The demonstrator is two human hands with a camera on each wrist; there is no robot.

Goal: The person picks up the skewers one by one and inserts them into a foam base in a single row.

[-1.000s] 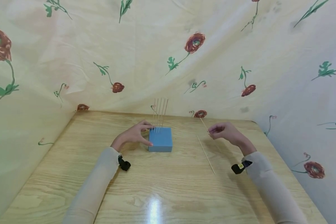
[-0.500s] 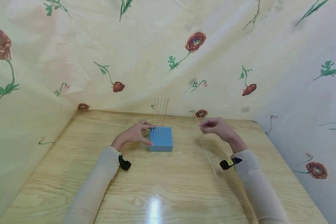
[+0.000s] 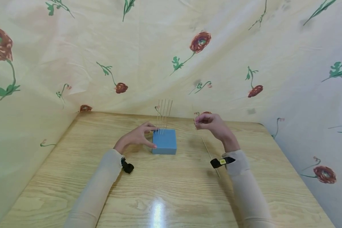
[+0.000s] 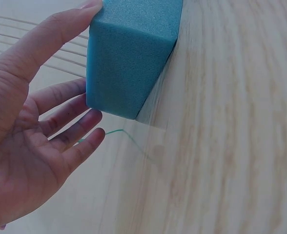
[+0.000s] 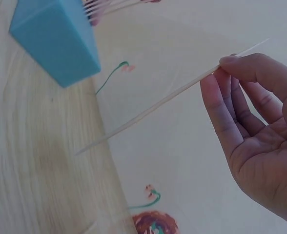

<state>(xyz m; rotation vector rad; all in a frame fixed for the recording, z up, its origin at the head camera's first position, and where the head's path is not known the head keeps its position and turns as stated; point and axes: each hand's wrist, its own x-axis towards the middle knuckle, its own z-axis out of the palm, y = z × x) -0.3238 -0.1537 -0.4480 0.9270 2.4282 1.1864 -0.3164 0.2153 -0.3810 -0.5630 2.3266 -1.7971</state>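
A blue foam block [image 3: 166, 141] sits on the table, with several thin wooden skewers [image 3: 167, 110] standing up from its back left part. My left hand [image 3: 136, 135] holds the block at its left side, the thumb near the front corner and the fingers towards the back. In the left wrist view, thumb and fingertips touch the foam block [image 4: 126, 63]. To the right of the block, my right hand [image 3: 213, 125] pinches another skewer [image 5: 153, 108] between thumb and fingers, raised above the table. In the right wrist view it slants, its long end pointing down-left.
One loose skewer [image 3: 206, 148] lies on the wooden table [image 3: 136, 190] right of the block, partly hidden by the right wrist camera [image 3: 216, 163]. A flowered cloth [image 3: 148, 57] hangs behind the table and along its sides.
My right hand has moved left and slightly away from me, carrying its skewer nearer to the block, and the skewer has turned more upright. The left hand stays on the block.
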